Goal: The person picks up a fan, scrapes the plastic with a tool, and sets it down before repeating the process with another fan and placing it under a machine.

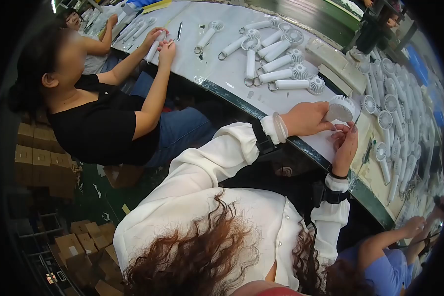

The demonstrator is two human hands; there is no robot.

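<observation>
Over the table's near edge, my left hand (308, 118) grips a white handheld fan (341, 109) by its round head. The fan's flat round side is turned toward me, and its handle does not show. Just below the fan head, my right hand (344, 147) has its fingers bent and pinched close to the rim. A thin dark line stands by those fingertips, too fine to identify. Several finished-looking white handheld fans (281, 74) with wrist loops lie on the white tabletop (222, 74) beyond my left hand.
A large pile of white fans (392, 108) covers the right side of the table. A long pale block (336, 66) lies behind my hands. At left, a co-worker in black (98, 113) handles a white fan part (154, 49). Cardboard boxes (84, 241) stand on the floor.
</observation>
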